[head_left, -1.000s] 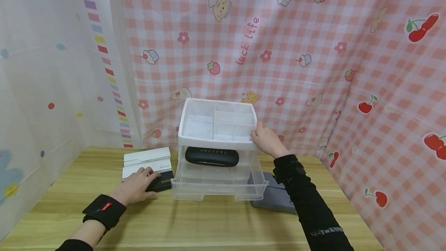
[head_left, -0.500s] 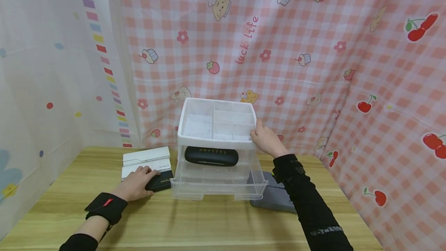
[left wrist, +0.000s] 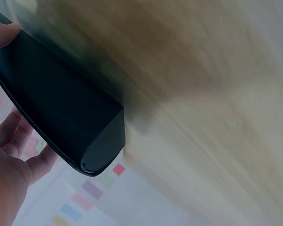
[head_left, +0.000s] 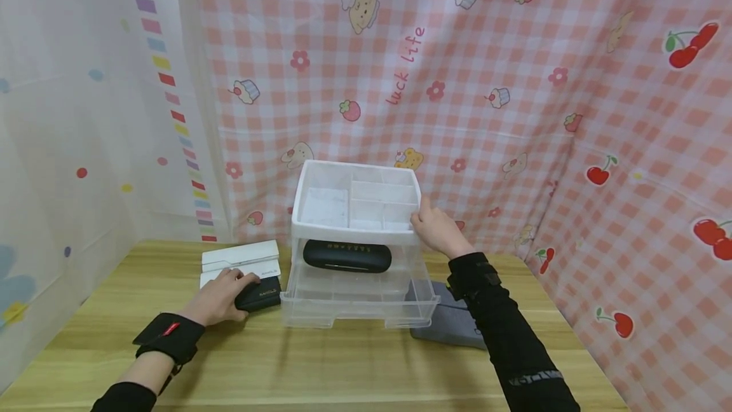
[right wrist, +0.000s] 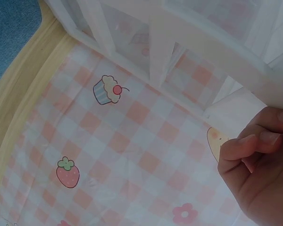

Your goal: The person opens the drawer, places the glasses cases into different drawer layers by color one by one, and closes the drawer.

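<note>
Left hand [head_left: 220, 297] on the table [head_left: 320, 367], just left of the drawer unit [head_left: 354, 253]. Fingers wrapped over a small black case [head_left: 260, 294]; thumb on one long side, fingers on the other, per left wrist view [left wrist: 61, 113]. Case sits low at the tabletop, its right end close to the drawer unit's bottom-left corner. Can't tell if it rests on the wood or is just off it; wrist view is blurred.

Behind the case, left of the unit: two white boxes [head_left: 240, 259] lying side by side, long edges roughly parallel. Left hand partly covers the nearer one.

Right hand [head_left: 437, 231] up at the unit's top-right corner, fingers curled on the rim of the white top tray [head_left: 320, 229]. Right wrist view shows the fingertips [right wrist: 262, 139] bent against the white plastic edge. Grip looks light; how tight, can't tell.

Drawer unit: clear plastic, stands at mid-table toward the back. Top tray split into several compartments. Lower drawer [head_left: 357, 313] is pulled out toward the person. A second black case [head_left: 347, 256], oval, lies inside the unit under the top tray.

Grey pad [head_left: 448, 323] flat on the table, right of the unit, partly under the right forearm.

Pink checked cloth [head_left: 515, 113] hangs behind and right of the unit; pale dotted sheet [head_left: 68, 145] to the left.
</note>
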The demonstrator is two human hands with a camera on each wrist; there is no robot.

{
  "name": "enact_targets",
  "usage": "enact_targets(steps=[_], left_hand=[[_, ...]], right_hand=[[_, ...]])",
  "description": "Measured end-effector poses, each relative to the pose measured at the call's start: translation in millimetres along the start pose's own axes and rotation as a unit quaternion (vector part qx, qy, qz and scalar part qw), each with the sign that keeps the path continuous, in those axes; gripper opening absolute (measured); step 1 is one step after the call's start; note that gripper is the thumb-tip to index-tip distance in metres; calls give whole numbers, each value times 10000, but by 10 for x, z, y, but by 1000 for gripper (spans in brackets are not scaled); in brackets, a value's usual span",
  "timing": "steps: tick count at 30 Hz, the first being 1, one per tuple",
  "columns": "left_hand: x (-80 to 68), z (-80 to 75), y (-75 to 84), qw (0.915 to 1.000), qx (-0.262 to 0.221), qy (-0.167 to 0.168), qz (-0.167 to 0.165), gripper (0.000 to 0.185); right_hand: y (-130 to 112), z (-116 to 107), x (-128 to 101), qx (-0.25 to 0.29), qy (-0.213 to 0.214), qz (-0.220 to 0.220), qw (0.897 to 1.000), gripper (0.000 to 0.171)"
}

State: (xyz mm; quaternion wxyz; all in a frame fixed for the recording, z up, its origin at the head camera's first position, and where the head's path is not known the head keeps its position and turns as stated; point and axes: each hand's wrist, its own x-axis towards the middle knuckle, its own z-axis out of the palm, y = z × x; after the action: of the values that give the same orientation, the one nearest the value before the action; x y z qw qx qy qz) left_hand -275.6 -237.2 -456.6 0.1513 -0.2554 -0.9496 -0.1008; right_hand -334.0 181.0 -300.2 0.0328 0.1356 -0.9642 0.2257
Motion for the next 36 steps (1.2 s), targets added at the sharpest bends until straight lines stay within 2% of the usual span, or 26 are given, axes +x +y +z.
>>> enact_targets(steps=[8, 18, 23, 28, 32, 36], left_hand=[[-25, -204, -57, 9993, 19, 365, 66, 59], [28, -547, -54, 9991, -55, 421, -5, 59], [60, -767, -4, 9969, -23, 782, 96, 59], [116, -984, 71, 9923, -14, 1184, 357, 59], [169, -1144, 173, 9863, 105, 1550, 550, 61], [208, -1274, 300, 9833, 169, 1707, 611, 64]], right_hand=[[13, 13, 11, -31, 49, 2, 10000, 41], [31, 30, 20, -12, 57, -37, 10000, 41], [30, 23, 26, -63, 87, -55, 9999, 41], [25, 17, 29, -61, 61, -9, 10000, 42], [13, 11, 15, 15, 13, 20, 10000, 41], [9, 10, 5, 43, 11, 10, 10000, 41]])
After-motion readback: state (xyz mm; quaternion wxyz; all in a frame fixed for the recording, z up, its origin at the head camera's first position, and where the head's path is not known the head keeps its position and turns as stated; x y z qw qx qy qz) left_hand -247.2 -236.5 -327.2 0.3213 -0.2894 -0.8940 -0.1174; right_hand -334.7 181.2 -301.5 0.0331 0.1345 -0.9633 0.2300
